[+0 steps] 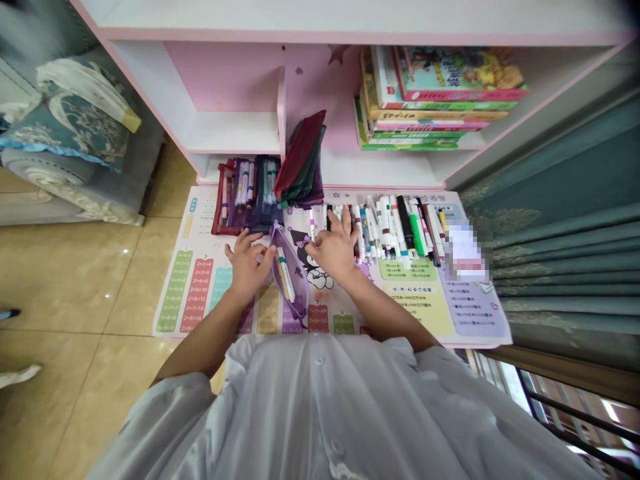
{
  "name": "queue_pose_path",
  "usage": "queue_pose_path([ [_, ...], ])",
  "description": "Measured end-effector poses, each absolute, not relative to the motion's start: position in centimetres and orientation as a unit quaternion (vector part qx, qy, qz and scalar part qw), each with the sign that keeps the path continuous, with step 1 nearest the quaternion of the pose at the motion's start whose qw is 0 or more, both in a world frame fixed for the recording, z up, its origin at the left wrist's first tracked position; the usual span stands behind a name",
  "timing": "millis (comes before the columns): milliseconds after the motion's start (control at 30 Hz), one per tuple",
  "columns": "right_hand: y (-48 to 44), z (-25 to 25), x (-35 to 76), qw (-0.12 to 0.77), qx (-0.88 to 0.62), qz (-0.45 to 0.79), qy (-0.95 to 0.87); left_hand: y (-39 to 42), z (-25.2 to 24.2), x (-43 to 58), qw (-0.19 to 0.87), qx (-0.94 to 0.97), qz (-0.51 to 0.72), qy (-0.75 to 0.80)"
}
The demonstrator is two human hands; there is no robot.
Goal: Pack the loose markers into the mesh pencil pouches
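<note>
A purple zip pouch (301,283) lies open on the patterned desk mat, with a few white markers (285,273) inside it. My left hand (246,260) is at its left rim, thumb and a finger closed on the edge while the other fingers stick out. My right hand (336,247) is over the mat at the left end of a long row of markers (395,227), its fingers apart and nothing visibly gripped. Near its thumb, a slim white marker (313,225) lies by itself.
Filled mesh pouches (243,193) lie at the back left, beside a stack of dark red and green pouches (303,160). Books (435,100) are piled on the pink-and-white shelf. A partly blurred phone-like object (467,250) lies at the right, near the curtain (565,200).
</note>
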State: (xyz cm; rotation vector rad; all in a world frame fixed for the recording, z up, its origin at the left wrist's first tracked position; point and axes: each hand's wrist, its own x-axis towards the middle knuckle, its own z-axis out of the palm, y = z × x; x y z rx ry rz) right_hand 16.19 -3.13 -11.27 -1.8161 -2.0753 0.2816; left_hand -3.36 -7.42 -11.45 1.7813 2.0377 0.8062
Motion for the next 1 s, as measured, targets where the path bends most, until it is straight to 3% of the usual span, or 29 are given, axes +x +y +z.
queue_pose_path([
  [200, -6.3, -9.0, 15.1, 0.235, -0.567, 0.140, -0.777, -7.4, -11.5, -3.4, 0.156, 0.625, 0.284, 0.711],
  [600, -8.4, -10.2, 12.5, 0.112, -0.512, 0.189, -0.830, -7.5, -11.5, -3.4, 0.149, 0.628, 0.283, 0.710],
  [1000, -8.5, -11.2, 12.3, 0.104, -0.503, 0.176, -0.840, -7.4, -11.2, -3.4, 0.158, 0.625, 0.281, 0.711],
])
